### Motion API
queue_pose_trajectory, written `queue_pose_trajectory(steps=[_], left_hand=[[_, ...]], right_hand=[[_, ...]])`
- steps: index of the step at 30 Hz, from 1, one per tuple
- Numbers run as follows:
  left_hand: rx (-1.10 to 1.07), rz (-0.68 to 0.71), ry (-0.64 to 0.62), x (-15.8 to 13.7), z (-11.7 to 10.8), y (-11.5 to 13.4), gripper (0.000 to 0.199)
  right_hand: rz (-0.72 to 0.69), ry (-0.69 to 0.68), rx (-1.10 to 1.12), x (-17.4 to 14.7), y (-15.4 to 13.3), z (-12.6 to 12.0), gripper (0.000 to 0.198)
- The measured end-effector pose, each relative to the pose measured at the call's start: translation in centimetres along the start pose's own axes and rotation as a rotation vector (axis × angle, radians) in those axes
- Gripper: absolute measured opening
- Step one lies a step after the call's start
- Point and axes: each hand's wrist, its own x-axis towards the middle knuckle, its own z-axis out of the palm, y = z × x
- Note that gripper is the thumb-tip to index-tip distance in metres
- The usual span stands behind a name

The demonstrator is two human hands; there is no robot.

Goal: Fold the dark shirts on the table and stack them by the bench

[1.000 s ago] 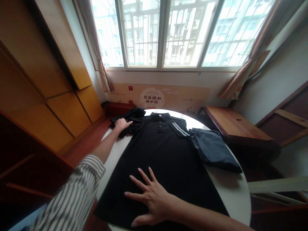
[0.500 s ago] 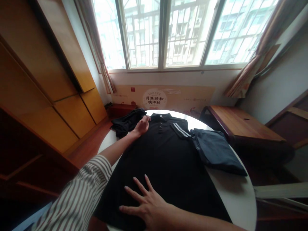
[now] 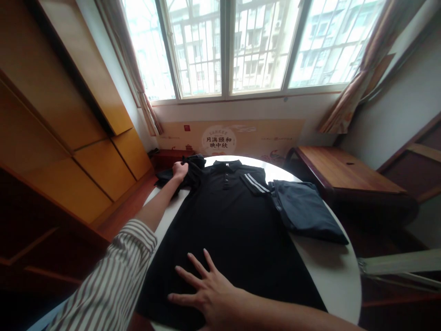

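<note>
A black polo shirt [image 3: 234, 220] lies spread on a round white table [image 3: 330, 271], its collar at the far side. One short sleeve with two white stripes shows on the right. My right hand [image 3: 206, 287] rests flat on the lower part of the shirt, fingers spread. Beyond the shirt's left shoulder, my left hand [image 3: 180, 170] is closed on black fabric beside a dark crumpled heap of clothes [image 3: 163, 178]. Whether that fabric is the shirt's other sleeve or part of the heap, I cannot tell.
Folded dark blue clothing [image 3: 306, 209] lies at the table's right, touching the striped sleeve. A brown wooden desk [image 3: 347, 168] stands behind on the right. Wooden cabinets [image 3: 93, 170] line the left, and a printed banner [image 3: 268, 135] hangs under the window.
My left hand has moved left from the shirt's shoulder to the dark heap and now grips black fabric there. My right hand stays flat on the shirt. The view has shifted slightly.
</note>
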Motion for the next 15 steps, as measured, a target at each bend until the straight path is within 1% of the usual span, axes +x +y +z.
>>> queue_pose_trajectory(steps=[2,3,5,6,7,9,10,11,12,13,15], left_hand=[[-0.005,-0.027,0.096,0.3,-0.9,-0.4,0.029],[-0.012,-0.013,0.135,0.1,-0.9,-0.3,0.031],[-0.034,0.063,0.184,-1.1,0.1,0.7,0.033],[-0.042,0.142,0.167,-2.0,1.0,1.5,0.034],[-0.045,0.247,0.104,-2.8,2.0,2.3,0.034],[-0.012,0.446,-0.127,-4.4,4.1,3.9,0.032],[0.025,0.498,-0.240,-5.0,5.1,4.4,0.029],[0.067,0.505,-0.316,-5.2,5.8,4.9,0.027],[0.106,0.469,-0.341,-5.2,6.4,5.1,0.026],[0.140,0.412,-0.319,-5.0,6.7,5.1,0.026],[0.187,0.300,-0.231,-3.8,7.0,4.6,0.028]], right_hand=[[-0.003,0.009,0.005,0.0,0.0,0.1,0.078],[-0.005,0.012,0.009,0.0,0.0,0.2,0.078],[-0.010,0.011,0.011,0.0,0.0,0.2,0.077],[-0.010,0.008,0.010,0.0,0.0,0.1,0.077],[-0.011,0.002,0.005,0.0,0.0,0.1,0.076],[-0.011,-0.004,-0.006,-0.1,-0.1,-0.1,0.076],[-0.010,-0.004,-0.013,-0.1,-0.1,-0.1,0.075],[-0.009,-0.002,-0.020,-0.2,-0.1,-0.1,0.075],[-0.010,0.000,-0.030,-0.2,-0.1,-0.1,0.075],[-0.012,0.003,-0.043,-0.2,0.0,0.1,0.074],[-0.022,0.003,-0.067,-0.1,0.4,0.5,0.073]])
